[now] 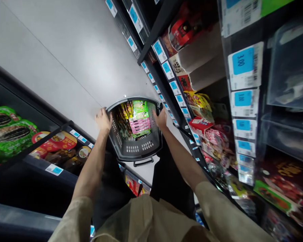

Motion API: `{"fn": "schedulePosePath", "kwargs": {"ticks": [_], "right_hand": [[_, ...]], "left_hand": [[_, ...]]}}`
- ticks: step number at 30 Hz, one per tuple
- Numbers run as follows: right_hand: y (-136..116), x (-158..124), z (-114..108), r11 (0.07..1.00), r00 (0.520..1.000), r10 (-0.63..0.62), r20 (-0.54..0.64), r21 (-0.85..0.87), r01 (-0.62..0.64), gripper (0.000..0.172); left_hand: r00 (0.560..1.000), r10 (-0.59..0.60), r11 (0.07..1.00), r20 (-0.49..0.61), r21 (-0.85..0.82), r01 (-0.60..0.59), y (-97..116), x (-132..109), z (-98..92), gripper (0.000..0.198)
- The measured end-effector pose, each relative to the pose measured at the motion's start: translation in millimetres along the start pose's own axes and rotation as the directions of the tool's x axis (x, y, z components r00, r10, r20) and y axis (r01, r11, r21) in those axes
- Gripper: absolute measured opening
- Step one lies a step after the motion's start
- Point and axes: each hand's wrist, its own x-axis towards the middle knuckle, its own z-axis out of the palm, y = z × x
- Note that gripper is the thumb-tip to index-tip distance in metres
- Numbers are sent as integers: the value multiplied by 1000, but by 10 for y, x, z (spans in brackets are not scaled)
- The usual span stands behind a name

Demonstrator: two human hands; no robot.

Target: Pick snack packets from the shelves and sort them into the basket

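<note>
A dark grey plastic shopping basket point(131, 154) is in front of my legs, between two shelf rows. My left hand point(103, 120) grips its left rim, with the thumb over the edge. On the opposite rim my right hand point(160, 118) is closed, its thumb inside the basket. Within it lie pink snack packets point(140, 125), green packets point(140, 109) and yellow-and-dark packets point(125, 111). A black handle point(143, 162) hangs out at the side nearest me.
Shelves with blue-and-white price tags point(244, 62) run close along the right, holding bagged snacks and a red box point(200, 123). Green snack bags point(11, 129) and red-topped packages point(57, 141) fill the left shelf. Grey floor point(73, 43) stretches ahead.
</note>
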Motion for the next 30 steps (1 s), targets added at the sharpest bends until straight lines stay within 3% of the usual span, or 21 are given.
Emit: {"fn": "schedulePosePath", "kwargs": {"ticks": [3,8,14,21,26,30], "right_hand": [[-145,117,135,998,998,-14,-56,-56,11,66],[-146,48,194,994,995,-44,-86,-107,35,61],[-144,44,215,987,987,-92,-132,-146,72,61],[-209,40,259,963,967,-211,-145,-203,180,57],[-386,-4,336,951,956,-266,-122,-193,240,53],[-524,18,363,947,954,-282,-100,-188,260,53]], "left_hand": [[993,-114,992,-3,45,114,-58,30,81,45],[994,-105,993,-29,50,106,-190,-97,137,47],[992,-97,992,-83,75,104,-175,-103,173,47],[978,-170,979,-121,91,182,-238,-223,221,48],[938,-320,933,-136,129,337,-322,-351,201,45],[884,-449,874,-130,144,465,-319,-291,154,38]]}}
